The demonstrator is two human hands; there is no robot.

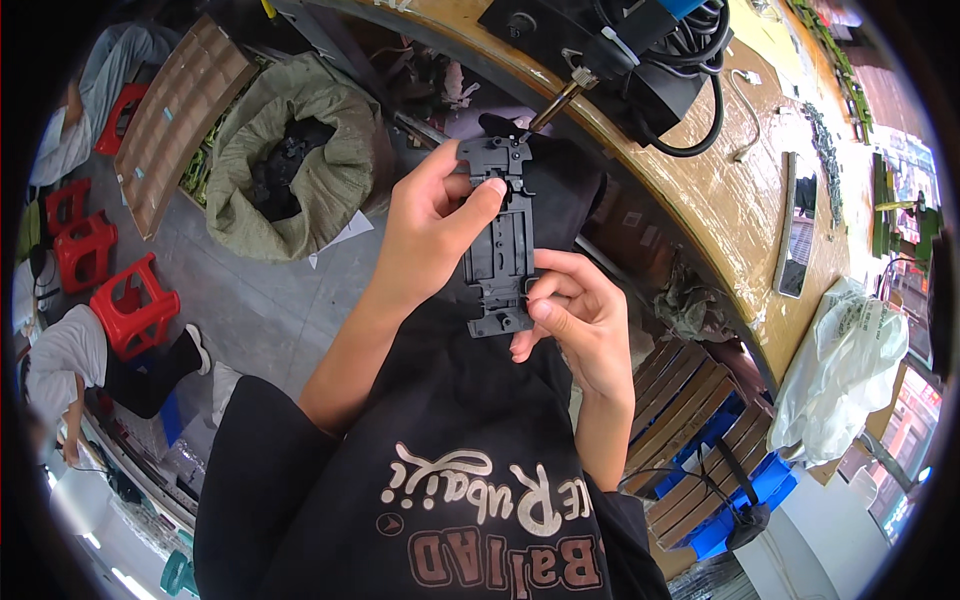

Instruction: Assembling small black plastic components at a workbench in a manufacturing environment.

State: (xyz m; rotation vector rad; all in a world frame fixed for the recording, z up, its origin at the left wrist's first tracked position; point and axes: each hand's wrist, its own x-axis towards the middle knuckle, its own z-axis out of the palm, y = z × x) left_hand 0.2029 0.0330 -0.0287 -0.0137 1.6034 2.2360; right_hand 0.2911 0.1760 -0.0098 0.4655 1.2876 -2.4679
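Note:
A long black plastic chassis-like part (500, 245) is held upright in front of my body, showing molded ribs and posts. My left hand (435, 220) grips its upper left side, the thumb pressed on its face. Beside its lower right edge is my right hand (585, 310), thumb and forefinger pinched together. Whatever sits in that pinch is too small to make out. Just above the part's top end is the brass-coloured tip of a soldering-iron-like tool (562, 100), which slants down from a black bench unit (665, 100). I cannot tell whether tip and part touch.
The wooden bench (735, 215) curves along the right, bearing a phone-like slab (797, 225), cables and a white plastic bag (845, 365). Left stands a woven sack (235, 200) of black parts. Red stools (137, 305) and seated people are farther left. Brown boards (690, 430) lie lower right.

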